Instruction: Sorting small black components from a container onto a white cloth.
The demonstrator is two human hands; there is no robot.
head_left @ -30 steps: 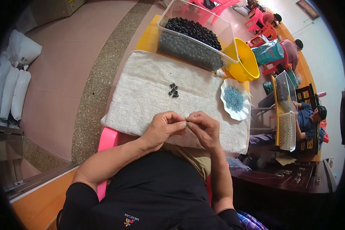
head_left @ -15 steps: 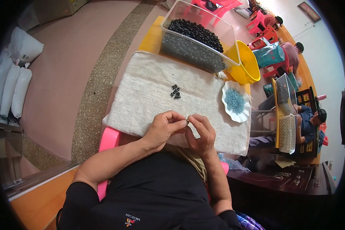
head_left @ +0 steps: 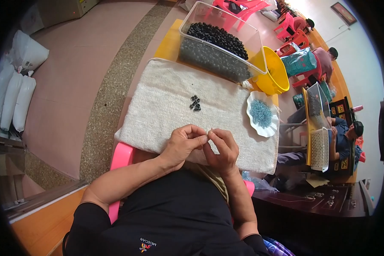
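My left hand [head_left: 182, 145] and my right hand [head_left: 223, 150] meet fingertip to fingertip above the near part of a white towel [head_left: 158, 102]. Both are pinched closed on something too small to make out. Beyond them a little cluster of black ring-shaped pieces [head_left: 195, 103] lies on the towel. To the right sits a white scalloped dish [head_left: 272, 128] holding small clear-blue pieces [head_left: 260, 112]. At the towel's far side a clear plastic bin [head_left: 254, 36] is filled with many more black pieces [head_left: 217, 38].
A yellow bucket [head_left: 277, 70] stands beside the bin at the far right. My pink chair [head_left: 123, 155] shows at both sides of me. White sacks [head_left: 23, 100] stand on the floor at left. To the right, a person [head_left: 343, 134] sits by a white perforated basket [head_left: 319, 149].
My right hand has shifted very slightly, its fingers still pinched against those of the left. Nothing else visibly differs.
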